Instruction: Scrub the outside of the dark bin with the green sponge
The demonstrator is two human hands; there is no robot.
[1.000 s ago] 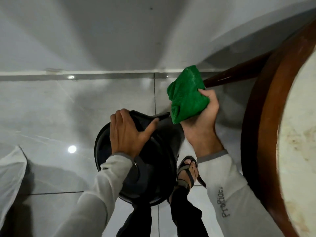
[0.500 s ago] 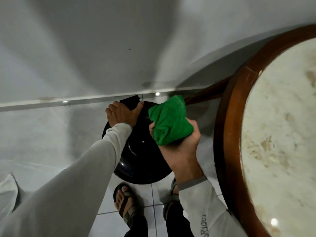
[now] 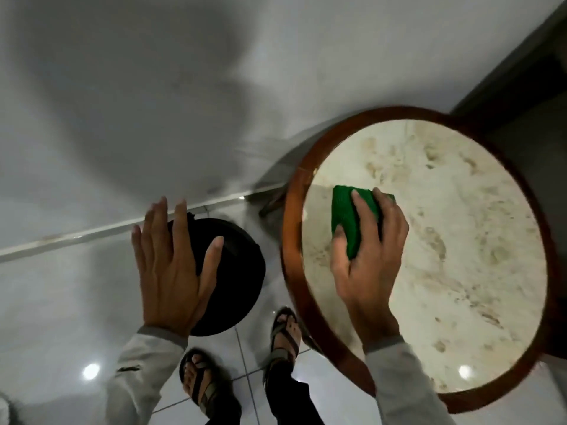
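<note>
Green sponge (image 3: 352,219) lies on the marble top of the round desk (image 3: 460,240), near its left edge, with the right hand (image 3: 366,243) on it: fingers curled over the top, thumb against the near side, clasping it. Desk has a brown wooden rim. Dark bin (image 3: 230,271) stands on the tiled floor (image 3: 61,302), left of the desk and just beside the pale wall (image 3: 153,102). Left hand (image 3: 175,262) is spread flat, fingers apart, palm down above the left part of the bin; contact with the bin cannot be confirmed from this angle. Sponge and bin are well apart, the sponge on the desk, the bin on the floor. Both arms wear light grey sleeves. Two sandalled feet (image 3: 285,329) stand on the floor near the bin and the desk
</note>
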